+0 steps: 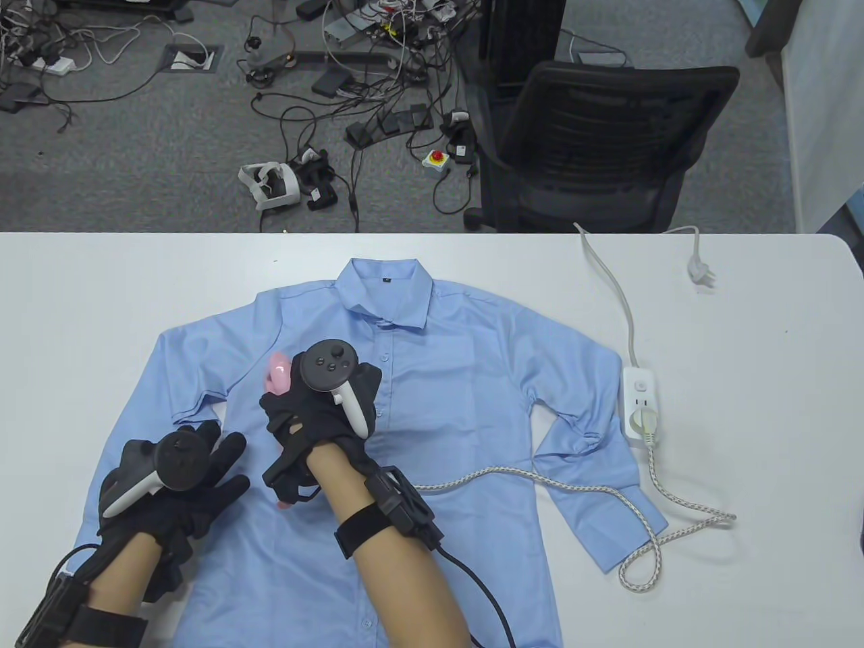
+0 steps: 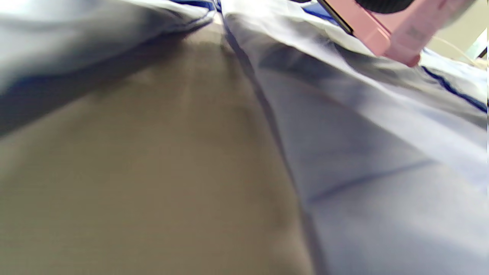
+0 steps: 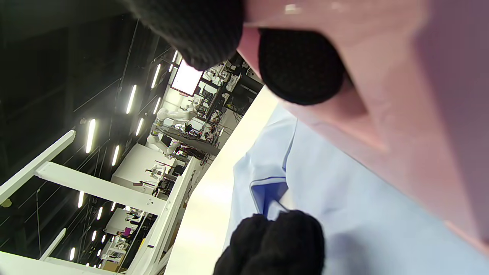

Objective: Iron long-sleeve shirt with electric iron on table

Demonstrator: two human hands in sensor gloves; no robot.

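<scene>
Table view gives the whole layout: blue shirt (image 1: 405,418) flat on the white table (image 1: 742,574), collar at the far side. Right wrist view only shows black fingertips (image 3: 301,68) curled on the pink iron (image 3: 401,95). Right hand (image 1: 324,405) grips the iron over the shirt's chest. Left hand (image 1: 175,486), fingers spread flat, presses the shirt's left side near the sleeve. Iron's cord (image 1: 580,486) runs to a power strip (image 1: 641,398).
</scene>
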